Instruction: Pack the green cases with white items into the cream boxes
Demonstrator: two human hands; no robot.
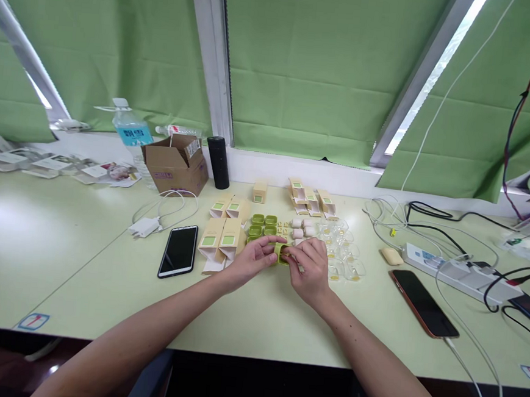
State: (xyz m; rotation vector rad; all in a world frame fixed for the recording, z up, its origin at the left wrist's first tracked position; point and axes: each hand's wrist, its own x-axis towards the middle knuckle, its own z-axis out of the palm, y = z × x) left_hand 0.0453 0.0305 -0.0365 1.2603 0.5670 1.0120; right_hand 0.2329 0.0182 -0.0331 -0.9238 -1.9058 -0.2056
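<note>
Green blinds (312,67) hang behind a pale tabletop (259,326) in the head view. Near the middle, the left hand (255,258) grips a green tub (281,254) between thumb and fingers, raised just in front of the other tubs (258,219). The right hand (312,268) has its fingers drawn together and touching the tub at its opening; they hide much of it, so I cannot tell whether they pinch its rim or some small part.

Beyond the hands, tiny yellow pieces (283,224) lie right of the tubs, then pale pink rolls (302,229), then clear covers (347,252). Cream boxes (231,235) stand left of the tubs, with more boxes (311,200) at the far side. Farther left are a black phone (178,251), a charger (144,227) and a carton (176,166) beside a black flask (218,162). On the right, another phone (423,304) lies near a power strip (443,269).
</note>
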